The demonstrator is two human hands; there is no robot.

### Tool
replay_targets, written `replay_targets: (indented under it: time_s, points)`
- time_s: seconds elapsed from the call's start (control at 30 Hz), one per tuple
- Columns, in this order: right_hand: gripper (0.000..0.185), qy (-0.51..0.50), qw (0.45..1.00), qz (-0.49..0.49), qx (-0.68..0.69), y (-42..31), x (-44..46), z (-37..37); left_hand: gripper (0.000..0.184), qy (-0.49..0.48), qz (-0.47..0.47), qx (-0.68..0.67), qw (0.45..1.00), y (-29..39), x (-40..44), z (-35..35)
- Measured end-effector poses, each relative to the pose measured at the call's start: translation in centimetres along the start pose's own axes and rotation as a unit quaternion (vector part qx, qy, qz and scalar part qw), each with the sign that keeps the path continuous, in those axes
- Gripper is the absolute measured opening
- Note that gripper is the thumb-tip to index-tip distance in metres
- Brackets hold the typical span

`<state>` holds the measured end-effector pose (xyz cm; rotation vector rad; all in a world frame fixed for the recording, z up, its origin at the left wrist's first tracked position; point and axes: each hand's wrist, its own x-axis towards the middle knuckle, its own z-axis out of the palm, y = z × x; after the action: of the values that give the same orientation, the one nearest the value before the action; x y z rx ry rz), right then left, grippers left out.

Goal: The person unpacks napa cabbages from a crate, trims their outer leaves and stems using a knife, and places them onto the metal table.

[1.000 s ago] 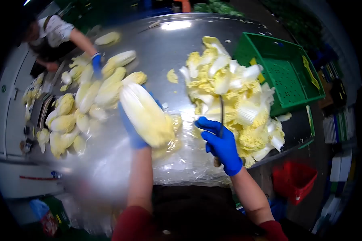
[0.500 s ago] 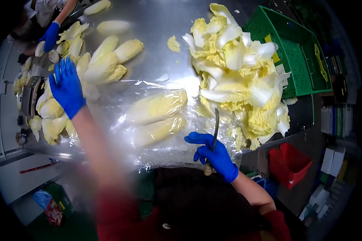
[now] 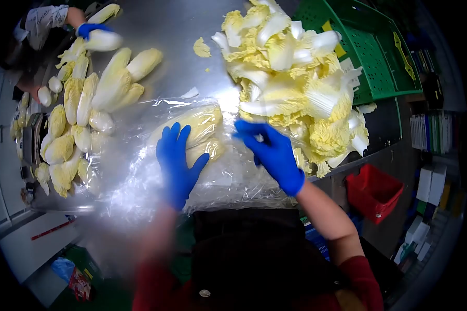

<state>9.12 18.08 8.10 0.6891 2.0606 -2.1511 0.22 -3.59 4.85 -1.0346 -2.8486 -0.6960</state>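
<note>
My left hand (image 3: pixel 177 165), in a blue glove, lies with spread fingers on clear plastic film over yellow-white cabbages (image 3: pixel 200 124). To its right is my right hand (image 3: pixel 272 155), also gloved in blue, palm down above the crumpled film (image 3: pixel 225 176). Its fingers are curled, with thumb and forefinger near each other, and what they hold is hidden. Just beyond that hand rises a large heap of loose cabbage leaves (image 3: pixel 306 93). Trimmed cabbages (image 3: pixel 111 85) lie in a group at the left of the metal table (image 3: pixel 179 26).
Behind the leaf heap stands a green crate (image 3: pixel 371 57). A red bin (image 3: pixel 373 194) is below the table's right edge. At the upper left, a co-worker's blue-gloved hand (image 3: pixel 93 29) is on a pale cabbage (image 3: pixel 104 41); their other hand (image 3: pixel 28 89) is lower.
My left hand has come back from the cabbages at the left onto the film. My right hand has moved up, and the knife seen in it earlier no longer shows clearly. The co-worker's gloved hand has shifted.
</note>
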Motion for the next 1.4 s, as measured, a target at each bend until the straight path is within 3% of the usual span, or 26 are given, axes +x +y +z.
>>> replay_targets:
  time_s: [0.1, 0.17, 0.23, 0.27, 0.3, 0.33, 0.37, 0.4, 0.5, 0.57, 0.63, 0.7, 0.83, 0.87, 0.9, 0.97, 1.03, 1.17, 1.23, 1.3, 1.37, 1.4]
  points:
    - [0.040, 0.076, 0.948, -0.270, -0.147, -0.3, 5.9, 1.7, 0.056, 0.023, 0.004, 0.000, 1.000, -0.1, -0.4, 1.0]
    - [0.043, 0.000, 0.955, -0.201, -0.217, -0.9, 9.1, 2.6, 0.054, 0.041, -0.007, -0.042, 0.998, -1.2, 0.3, 1.5]
    - [0.044, -0.106, 0.914, -0.155, -0.359, 1.9, 13.2, 3.2, 0.050, 0.052, -0.026, -0.028, 0.998, -2.4, 1.2, 2.6]
    - [0.045, -0.086, 0.898, -0.226, -0.366, 6.2, 15.9, 3.9, 0.048, 0.053, -0.006, -0.031, 0.998, -3.2, 1.4, 3.1]
    - [0.028, -0.043, 0.909, -0.272, -0.313, 5.7, 15.1, 3.8, 0.046, 0.027, -0.001, -0.040, 0.999, -4.4, 1.1, 3.9]
    - [0.026, -0.074, 0.898, -0.211, -0.379, 3.9, 14.1, 3.5, 0.044, 0.037, 0.025, -0.042, 0.998, -4.4, 0.5, 3.8]
    - [0.025, -0.076, 0.897, -0.226, -0.372, 4.7, 14.1, 3.5, 0.042, 0.032, 0.039, -0.036, 0.998, -5.0, -0.4, 4.2]
    - [0.024, -0.092, 0.887, -0.241, -0.383, 3.7, 13.1, 3.0, 0.041, 0.039, 0.052, -0.132, 0.989, -4.4, -0.6, 3.9]
    - [0.032, -0.131, 0.871, -0.164, -0.445, 2.7, 11.4, 2.2, 0.037, 0.049, 0.054, -0.114, 0.991, -3.7, -1.1, 3.6]
    - [0.037, -0.088, 0.912, -0.188, -0.354, 5.4, 12.3, 2.5, 0.034, 0.054, 0.040, -0.069, 0.995, -4.9, -1.1, 4.7]
    - [0.042, -0.079, 0.915, -0.185, -0.350, 4.8, 11.9, 1.4, 0.032, 0.063, 0.039, -0.063, 0.995, -5.4, -1.7, 5.6]
    - [0.038, -0.178, 0.896, -0.117, -0.389, 4.3, 13.2, 0.9, 0.031, 0.078, 0.049, -0.088, 0.992, -5.7, -1.9, 5.5]
    - [0.032, -0.140, 0.924, -0.142, -0.327, 5.3, 13.6, 0.6, 0.036, -0.007, -0.065, -0.082, 0.995, -2.7, 0.0, 3.6]
    - [0.035, -0.160, 0.953, -0.092, -0.240, 5.0, 13.4, 0.3, 0.036, 0.014, -0.046, -0.048, 0.998, -1.6, 0.8, 3.4]
    - [0.039, -0.135, 0.962, -0.100, -0.215, 5.8, 13.4, 0.5, 0.037, 0.034, -0.024, -0.016, 0.999, -0.9, 1.4, 3.3]
    - [0.039, -0.162, 0.970, -0.059, -0.170, 3.2, 11.4, 0.5, 0.037, -0.010, -0.027, 0.077, 0.997, -1.4, 1.2, 4.4]
    - [0.037, -0.194, 0.970, -0.063, -0.130, 1.8, 9.0, 0.6, 0.036, -0.026, -0.052, 0.024, 0.998, -2.0, 1.3, 4.5]
    - [0.031, -0.215, 0.956, 0.174, -0.096, 0.5, 6.0, -1.4, 0.037, -0.028, -0.037, 0.044, 0.998, -1.9, 1.0, 4.8]
    - [0.033, -0.152, 0.986, 0.010, -0.067, 2.7, 6.3, -2.3, 0.036, -0.014, -0.037, 0.042, 0.998, -1.7, 1.2, 5.1]
    - [0.056, -0.075, 0.952, -0.079, -0.287, 0.6, 5.2, -2.6, 0.037, -0.018, -0.037, 0.047, 0.998, -1.3, 1.6, 4.9]
    - [0.066, -0.053, 0.933, -0.221, -0.280, 0.5, 4.5, -0.9, 0.037, -0.014, -0.035, 0.054, 0.998, -1.2, 1.4, 4.9]
    - [0.073, -0.092, 0.914, -0.180, -0.351, -0.3, 3.8, 0.0, 0.037, -0.007, -0.034, 0.057, 0.998, -1.5, 1.3, 5.4]
